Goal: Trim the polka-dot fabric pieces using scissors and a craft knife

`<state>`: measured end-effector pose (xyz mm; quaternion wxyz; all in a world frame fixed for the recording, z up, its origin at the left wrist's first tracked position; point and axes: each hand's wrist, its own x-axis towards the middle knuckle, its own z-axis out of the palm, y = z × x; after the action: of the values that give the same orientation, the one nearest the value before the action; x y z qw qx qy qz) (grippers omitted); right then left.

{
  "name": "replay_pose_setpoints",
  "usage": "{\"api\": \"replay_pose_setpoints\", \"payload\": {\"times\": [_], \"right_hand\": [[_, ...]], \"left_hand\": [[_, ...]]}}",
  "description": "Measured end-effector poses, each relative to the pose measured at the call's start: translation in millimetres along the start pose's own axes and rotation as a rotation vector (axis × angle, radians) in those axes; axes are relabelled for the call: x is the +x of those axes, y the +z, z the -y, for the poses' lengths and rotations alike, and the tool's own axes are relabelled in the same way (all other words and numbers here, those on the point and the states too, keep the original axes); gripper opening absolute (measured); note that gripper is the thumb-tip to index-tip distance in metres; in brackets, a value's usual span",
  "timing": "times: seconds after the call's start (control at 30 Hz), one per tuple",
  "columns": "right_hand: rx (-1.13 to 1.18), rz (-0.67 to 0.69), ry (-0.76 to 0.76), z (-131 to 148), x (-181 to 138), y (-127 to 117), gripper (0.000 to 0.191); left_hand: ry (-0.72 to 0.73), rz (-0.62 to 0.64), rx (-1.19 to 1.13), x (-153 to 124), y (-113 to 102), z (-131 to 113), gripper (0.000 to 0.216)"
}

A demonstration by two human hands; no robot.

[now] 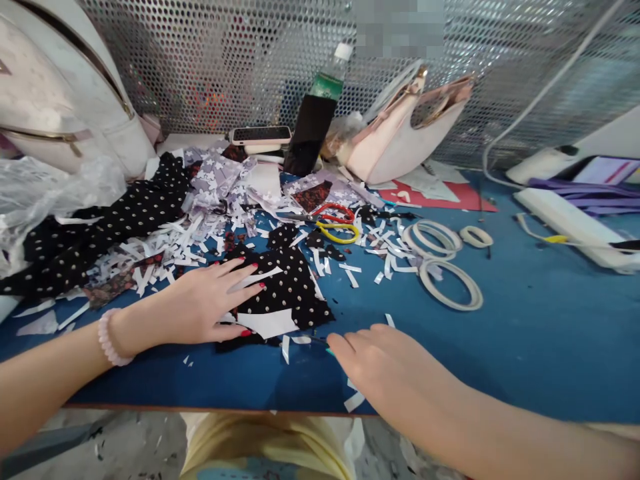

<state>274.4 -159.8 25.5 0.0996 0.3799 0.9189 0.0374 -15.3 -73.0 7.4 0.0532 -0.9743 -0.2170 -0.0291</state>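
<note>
On the blue table (525, 333), left hand (200, 307) flat on dotted fabric (290, 287)

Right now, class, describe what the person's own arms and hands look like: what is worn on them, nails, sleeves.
Both forearms are bare, with no sleeves in view. The left hand has red-painted nails, and a bracelet of pale pink round beads sits at its wrist. The right hand shows no ring or watch; its nails cannot be made out. No gloves on either hand.

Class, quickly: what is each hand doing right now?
Left hand: open, flat on the polka-dot fabric piece.
Right hand: fingers curled at a thin tool; grip cannot be told.
</note>
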Motion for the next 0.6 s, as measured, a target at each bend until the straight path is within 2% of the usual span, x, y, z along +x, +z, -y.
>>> {"api": "replay_pose_setpoints", "payload": {"times": [0.17,0.33,0.47,0.6], "right_hand": [[0.054,-0.144,-0.001,-5,-2,-9,0.025],[0.060,-0.245,0.005,-14,20,-12,0.020],[0.027,-0.247,0.014,-15,36,-5,0.022],[0.030,-0.239,-0.015,-13,37,-2,0.021]], "left_hand": [[0.024,-0.007,0.023,1,0,3,0.065],[0.044,0.004,0.055,4,-3,4,0.065],[0.048,0.006,0.055,5,-5,3,0.065],[0.046,0.021,0.057,5,-6,2,0.065]]}}
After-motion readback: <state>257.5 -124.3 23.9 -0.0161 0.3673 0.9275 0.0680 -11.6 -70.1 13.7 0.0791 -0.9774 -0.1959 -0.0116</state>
